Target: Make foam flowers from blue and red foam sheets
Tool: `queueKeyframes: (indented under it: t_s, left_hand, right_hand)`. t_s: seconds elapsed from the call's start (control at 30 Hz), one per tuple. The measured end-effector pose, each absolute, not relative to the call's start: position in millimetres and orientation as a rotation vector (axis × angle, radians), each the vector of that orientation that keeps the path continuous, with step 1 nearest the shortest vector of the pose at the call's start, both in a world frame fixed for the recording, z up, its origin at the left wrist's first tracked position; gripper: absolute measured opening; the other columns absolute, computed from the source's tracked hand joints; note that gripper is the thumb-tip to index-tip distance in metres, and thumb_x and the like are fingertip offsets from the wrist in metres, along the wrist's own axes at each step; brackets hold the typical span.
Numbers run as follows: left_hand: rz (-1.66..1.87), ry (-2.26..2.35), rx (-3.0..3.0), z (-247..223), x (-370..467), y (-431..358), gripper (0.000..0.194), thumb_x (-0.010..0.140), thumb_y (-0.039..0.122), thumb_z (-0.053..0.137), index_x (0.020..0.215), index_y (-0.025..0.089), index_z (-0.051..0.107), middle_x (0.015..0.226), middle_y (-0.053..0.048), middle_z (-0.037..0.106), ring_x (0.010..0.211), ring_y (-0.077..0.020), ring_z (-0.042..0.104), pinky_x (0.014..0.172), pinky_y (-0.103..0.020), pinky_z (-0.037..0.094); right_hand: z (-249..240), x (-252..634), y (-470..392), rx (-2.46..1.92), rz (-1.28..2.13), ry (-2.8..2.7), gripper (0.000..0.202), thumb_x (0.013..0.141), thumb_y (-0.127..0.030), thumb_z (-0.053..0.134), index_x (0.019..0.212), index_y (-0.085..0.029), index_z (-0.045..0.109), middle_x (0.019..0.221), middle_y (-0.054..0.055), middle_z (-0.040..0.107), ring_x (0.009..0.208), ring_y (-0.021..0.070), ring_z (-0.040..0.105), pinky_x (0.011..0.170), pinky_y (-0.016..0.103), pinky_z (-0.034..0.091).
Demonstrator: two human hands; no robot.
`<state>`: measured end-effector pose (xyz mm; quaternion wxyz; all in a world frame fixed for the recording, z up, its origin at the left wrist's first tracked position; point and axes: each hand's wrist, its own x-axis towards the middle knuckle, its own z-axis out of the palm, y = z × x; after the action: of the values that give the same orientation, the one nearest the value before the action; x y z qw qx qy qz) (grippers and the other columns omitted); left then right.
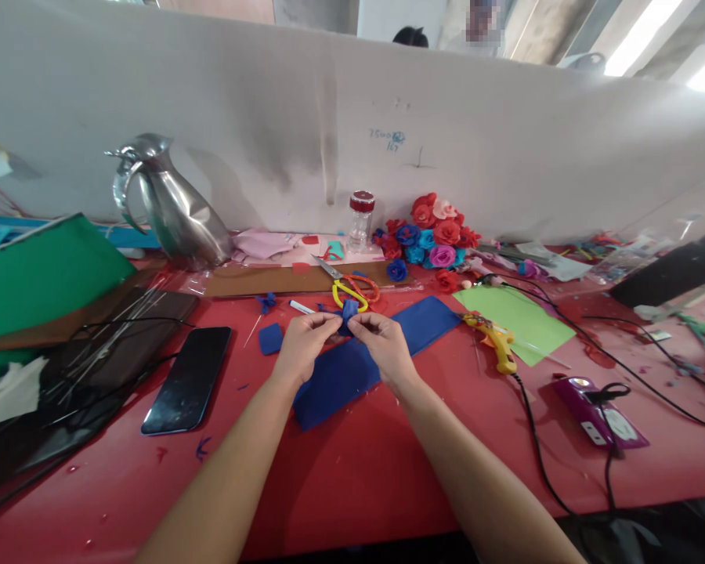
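One small folded blue piece (350,309) sits pinched in the fingertips of the left hand (305,342) and the right hand (385,341), above a long blue strip (338,382) on the red table (341,486). Yellow-handled scissors (336,276) lie just beyond the hands; a yellow glue gun (501,343) lies near the strip's right end, a smartphone (188,380) to the left.

There are two hands (306,342), one jug (176,207), one jar (361,222), one phone (188,380), one pen (301,307), one glue gun (498,341), one power strip (599,413) and one long blue strip (338,384).
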<state>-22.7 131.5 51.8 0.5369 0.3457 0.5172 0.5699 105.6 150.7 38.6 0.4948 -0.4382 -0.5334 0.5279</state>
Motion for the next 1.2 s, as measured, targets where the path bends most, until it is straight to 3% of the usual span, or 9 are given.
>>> queueKeyframes:
  t_s: [0.2,0.4,0.57,0.7,1.0,1.2]
  left_hand:
    - [1.358,1.251,0.822,51,-24,132,0.022,0.05,0.034,0.076,0.061,0.016,0.069,0.062,0.002,0.064,0.057,-0.0115,0.056,0.067,-0.028,0.049]
    - [1.38,1.276,0.838,47,-26,133,0.023,0.052,0.035,0.074,0.063,0.016,0.068,0.064,0.001,0.064,0.06,-0.0115,0.056,0.065,-0.026,0.048]
    - [1.383,1.287,0.821,50,-24,132,0.021,0.052,0.033,0.074,0.062,0.016,0.068,0.059,0.002,0.061,0.055,-0.0099,0.052,0.063,-0.026,0.047]
    - [1.364,1.264,0.812,52,-25,132,0.019,0.053,0.032,0.074,0.06,0.016,0.068,0.056,0.002,0.061,0.055,-0.0099,0.052,0.063,-0.025,0.046]
    - [1.348,1.271,0.86,55,-24,129,0.022,0.051,0.034,0.076,0.064,0.016,0.071,0.059,0.001,0.063,0.055,-0.0099,0.051,0.065,-0.027,0.046]
    - [1.343,1.257,0.859,53,-23,131,0.028,0.048,0.036,0.08,0.065,0.016,0.069,0.065,0.0,0.065,0.058,-0.0107,0.055,0.066,-0.028,0.048]
  right_hand:
    - [33,107,155,-1.029,1.437,-1.068,0.026,0.061,-0.041,0.07,0.068,-0.019,0.059,0.062,-0.004,0.054,0.059,0.0109,0.05,0.056,0.023,0.04]
    - [34,120,164,-1.109,0.947,-0.881,0.024,0.072,-0.043,0.06,0.076,-0.02,0.052,0.066,-0.004,0.051,0.057,0.0106,0.048,0.054,0.023,0.037]
    - [35,115,155,-1.145,0.742,-1.337,0.019,0.081,-0.037,0.054,0.079,-0.019,0.059,0.076,0.003,0.063,0.07,0.0145,0.057,0.067,0.027,0.044]
    - [31,105,147,-1.086,0.799,-1.62,0.015,0.077,-0.031,0.06,0.085,-0.019,0.063,0.086,0.004,0.069,0.08,0.017,0.062,0.077,0.029,0.046]
    - [27,106,151,-1.139,0.965,-1.527,0.021,0.078,-0.035,0.057,0.082,-0.018,0.07,0.077,0.003,0.072,0.066,0.0168,0.063,0.065,0.027,0.048]
    - [28,107,150,-1.169,0.835,-1.587,0.018,0.078,-0.032,0.061,0.082,-0.021,0.074,0.079,0.003,0.074,0.068,0.0188,0.065,0.067,0.029,0.05]
